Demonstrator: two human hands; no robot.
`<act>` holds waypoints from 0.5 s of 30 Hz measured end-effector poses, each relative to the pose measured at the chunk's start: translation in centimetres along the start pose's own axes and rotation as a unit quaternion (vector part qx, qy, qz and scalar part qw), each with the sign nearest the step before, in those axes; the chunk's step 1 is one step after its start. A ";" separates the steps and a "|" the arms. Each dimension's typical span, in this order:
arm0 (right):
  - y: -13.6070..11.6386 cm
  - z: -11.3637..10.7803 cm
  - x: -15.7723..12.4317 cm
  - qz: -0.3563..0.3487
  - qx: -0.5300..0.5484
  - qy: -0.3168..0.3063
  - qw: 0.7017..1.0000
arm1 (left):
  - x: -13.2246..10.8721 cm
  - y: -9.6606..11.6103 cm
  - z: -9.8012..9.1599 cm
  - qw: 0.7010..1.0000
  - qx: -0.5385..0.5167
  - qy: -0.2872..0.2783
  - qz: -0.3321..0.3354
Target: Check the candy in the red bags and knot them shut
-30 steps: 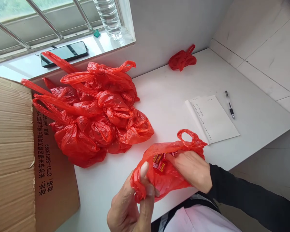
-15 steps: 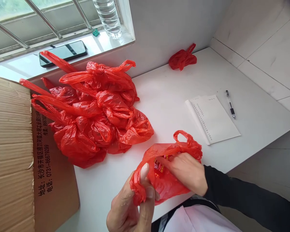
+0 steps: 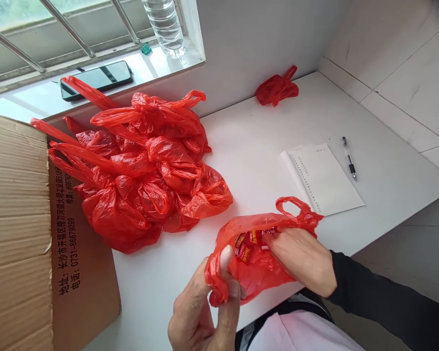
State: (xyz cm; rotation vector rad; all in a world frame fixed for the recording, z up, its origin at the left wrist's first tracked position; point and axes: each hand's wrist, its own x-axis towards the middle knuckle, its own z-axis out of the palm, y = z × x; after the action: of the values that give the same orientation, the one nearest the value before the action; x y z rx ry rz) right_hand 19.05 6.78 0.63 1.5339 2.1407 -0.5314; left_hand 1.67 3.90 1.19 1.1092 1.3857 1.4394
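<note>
Our left hand (image 3: 214, 300) pinches the red plastic bag (image 3: 258, 275), best held wide at the white table's near edge (image 3: 376, 228), our right hand (image 3: 302, 258) inside, grip unclear.

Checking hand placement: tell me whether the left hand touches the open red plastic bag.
Touching. The head view shows the left hand pinching the open red plastic bag by its bunched edge.
</note>
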 end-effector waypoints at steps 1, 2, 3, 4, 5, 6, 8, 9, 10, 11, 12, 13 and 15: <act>-0.1 -0.2 -0.4 -0.029 0.020 0.044 0.998 | 0.2 -0.2 -0.2 1.000 0.005 -0.006 0.020; -0.1 -0.5 -0.8 -0.068 0.050 0.104 0.991 | 0.4 -0.4 -0.5 0.999 0.012 -0.009 0.043; 0.0 -0.9 -1.3 -0.107 0.089 0.172 0.975 | 0.6 -0.6 -0.9 0.997 0.026 -0.008 0.073; 0.1 -1.3 -1.8 -0.134 0.125 0.244 0.952 | 0.8 -0.8 -1.2 0.994 0.046 -0.002 0.103; 0.5 -1.6 -2.2 -0.144 0.149 0.309 0.928 | 1.0 -0.9 -1.6 0.989 0.068 0.009 0.132; 1.0 -1.9 -2.5 -0.131 0.152 0.363 0.910 | 1.2 -1.0 -1.8 0.983 0.085 0.022 0.158; 2.6 -1.9 -2.7 -0.062 0.115 0.417 0.900 | 1.3 -1.2 -2.1 0.977 0.088 0.043 0.189; 3.5 -1.6 -2.6 -0.034 0.090 0.414 0.905 | 1.2 -1.2 -2.1 0.979 0.068 0.045 0.186; 4.4 -1.2 -2.3 -0.024 0.077 0.393 0.916 | 1.0 -1.3 -2.0 0.984 0.038 0.038 0.171; 5.1 -0.8 -2.1 -0.031 0.080 0.365 0.927 | 0.8 -1.4 -1.9 0.989 0.005 0.025 0.149; 5.7 -0.5 -1.9 -0.041 0.092 0.337 0.936 | 0.5 -1.4 -1.8 0.992 -0.025 0.012 0.119; 6.1 -0.4 -1.9 -0.046 0.114 0.320 0.940 | 0.3 -1.3 -1.7 0.995 -0.049 0.002 0.088; 6.0 -0.7 -2.3 -0.049 0.173 0.321 0.930 | -0.1 -0.9 -1.6 0.996 -0.075 -0.011 0.036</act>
State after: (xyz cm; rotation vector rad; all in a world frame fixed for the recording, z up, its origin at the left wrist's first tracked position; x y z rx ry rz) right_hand 25.27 7.18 2.25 2.0136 2.7328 -0.5082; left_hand 0.10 3.40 0.31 1.0842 1.2111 1.5528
